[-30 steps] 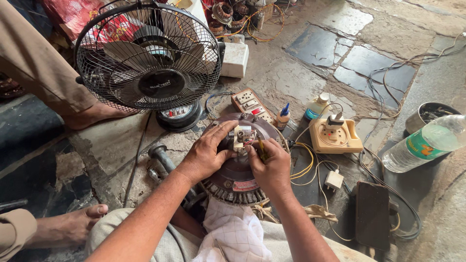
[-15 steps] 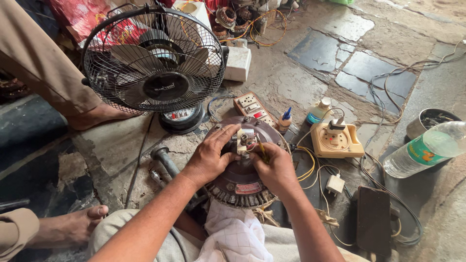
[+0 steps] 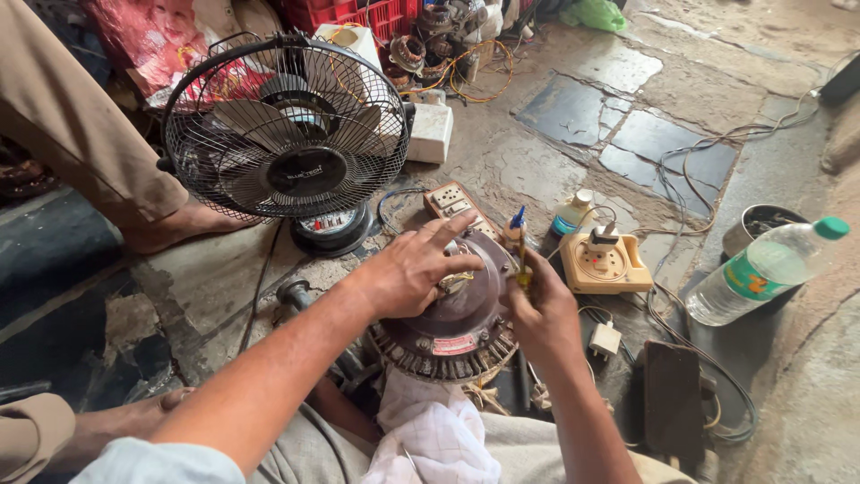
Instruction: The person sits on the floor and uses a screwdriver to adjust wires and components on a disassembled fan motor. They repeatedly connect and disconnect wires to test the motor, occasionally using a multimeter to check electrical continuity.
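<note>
Left hand (image 3: pixel 417 269) spread on motor (image 3: pixel 452 323); right hand (image 3: pixel 542 309) gripping screwdriver (image 3: pixel 520 255).

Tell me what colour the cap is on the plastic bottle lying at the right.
Green; the plastic bottle shows it in the head view.

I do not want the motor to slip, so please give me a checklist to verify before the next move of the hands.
1. Left hand rests on the round brown motor: ok.
2. Right hand grips the yellow screwdriver, held upright: ok.
3. Screwdriver tip seated in a screw: cannot tell, hidden by the fingers.
4. Motor supported on the lap with the white cloth below it: ok.
5. Space beside the motor free of loose wires: not ok.
</note>
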{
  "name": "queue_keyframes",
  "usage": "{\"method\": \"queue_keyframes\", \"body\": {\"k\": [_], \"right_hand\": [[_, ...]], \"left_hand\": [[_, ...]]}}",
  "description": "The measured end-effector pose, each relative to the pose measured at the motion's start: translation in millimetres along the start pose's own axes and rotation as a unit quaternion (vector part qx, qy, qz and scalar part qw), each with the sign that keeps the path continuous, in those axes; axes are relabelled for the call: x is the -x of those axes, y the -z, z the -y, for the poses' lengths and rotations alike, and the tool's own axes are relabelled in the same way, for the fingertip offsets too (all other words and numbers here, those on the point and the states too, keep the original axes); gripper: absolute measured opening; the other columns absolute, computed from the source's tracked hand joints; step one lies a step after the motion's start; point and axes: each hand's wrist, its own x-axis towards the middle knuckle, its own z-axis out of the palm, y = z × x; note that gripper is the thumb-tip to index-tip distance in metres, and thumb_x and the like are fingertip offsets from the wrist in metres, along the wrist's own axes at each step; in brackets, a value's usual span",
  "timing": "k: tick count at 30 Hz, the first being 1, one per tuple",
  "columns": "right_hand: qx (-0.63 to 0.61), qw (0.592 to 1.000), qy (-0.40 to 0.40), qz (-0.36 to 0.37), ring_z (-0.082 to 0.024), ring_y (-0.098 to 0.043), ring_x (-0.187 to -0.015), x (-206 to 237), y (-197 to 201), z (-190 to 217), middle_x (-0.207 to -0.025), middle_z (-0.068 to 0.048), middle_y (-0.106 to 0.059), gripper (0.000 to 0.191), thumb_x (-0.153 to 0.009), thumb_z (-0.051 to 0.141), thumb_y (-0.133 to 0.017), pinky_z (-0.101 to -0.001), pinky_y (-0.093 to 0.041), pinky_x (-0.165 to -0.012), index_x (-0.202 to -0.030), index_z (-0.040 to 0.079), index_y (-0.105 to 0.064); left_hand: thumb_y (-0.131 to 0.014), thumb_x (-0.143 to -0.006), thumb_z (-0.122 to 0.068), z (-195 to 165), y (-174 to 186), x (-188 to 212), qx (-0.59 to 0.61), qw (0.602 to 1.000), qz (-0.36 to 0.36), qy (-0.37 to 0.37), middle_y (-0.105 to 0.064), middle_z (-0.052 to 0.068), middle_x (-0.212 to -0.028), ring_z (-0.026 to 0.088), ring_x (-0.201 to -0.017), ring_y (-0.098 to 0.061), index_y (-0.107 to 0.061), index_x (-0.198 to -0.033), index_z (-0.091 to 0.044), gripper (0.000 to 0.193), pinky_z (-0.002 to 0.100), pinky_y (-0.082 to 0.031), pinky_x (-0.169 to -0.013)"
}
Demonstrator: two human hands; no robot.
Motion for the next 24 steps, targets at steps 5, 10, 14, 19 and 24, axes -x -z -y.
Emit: {"method": "queue_keyframes", "body": {"k": [5,10,14,19,24], "right_hand": [[-0.015,0.998,0.019,-0.063,-0.006,-0.064,-0.069,55.9,-16.1,-8.5,-0.092,-0.004,-0.077,0.037,-0.097,0.011,-0.063,-0.0229,-0.051,-0.057,-0.134,0.006,-0.064],[0.003,0.997,0.023,-0.078,-0.004,-0.056,-0.06,81.3,-49.3,-15.0,-0.076,-0.007,-0.075,0.032,-0.092,0.011,-0.073,-0.0237,-0.045,-0.051,-0.124,0.008,-0.075],[0.033,0.996,0.036,-0.079,-0.002,-0.06,-0.061,78.5,-54.1,-8.9,-0.076,-0.005,-0.077,0.033,-0.088,0.011,-0.075,-0.0228,-0.049,-0.053,-0.121,0.009,-0.075],[0.045,0.992,0.079,-0.084,-0.002,-0.066,-0.066,77.8,-56.1,-3.0,-0.077,-0.004,-0.077,0.032,-0.089,0.012,-0.075,-0.0222,-0.054,-0.059,-0.12,0.008,-0.075],[0.063,0.995,-0.005,-0.077,-0.007,-0.059,-0.059,73.2,-58.8,-1.6,-0.071,-0.008,-0.075,0.03,-0.091,0.016,-0.073,-0.0265,-0.049,-0.054,-0.121,0.01,-0.077]], "left_hand": [[-0.078,-0.074,-0.005,-6.0,7.2,-11.7,0.042,0.991,0.109,0.061,-0.03,0.012,-0.164,0.035,-0.134,-0.05,-0.062,-0.131,-0.025,0.062,0.044,-0.045,-0.109],[-0.087,-0.07,-0.013,-5.1,-1.9,-12.0,0.062,0.995,0.061,0.054,-0.047,0.013,-0.147,0.036,-0.132,-0.051,-0.064,-0.124,-0.016,0.058,0.044,-0.046,-0.107],[-0.087,-0.069,-0.011,-4.9,-4.8,-13.9,0.067,0.993,0.06,0.076,-0.053,0.013,-0.136,0.035,-0.128,-0.053,-0.067,-0.121,-0.016,0.056,0.044,-0.047,-0.105],[-0.087,-0.07,-0.012,-5.9,-5.6,-12.3,0.072,0.993,0.05,0.072,-0.056,0.012,-0.127,0.035,-0.125,-0.056,-0.067,-0.115,-0.013,0.05,0.045,-0.049,-0.102],[-0.087,-0.07,-0.011,-2.2,-8.4,-11.7,0.077,0.994,0.034,0.068,-0.057,0.012,-0.124,0.035,-0.123,-0.057,-0.067,-0.113,-0.012,0.047,0.045,-0.05,-0.1]]}}
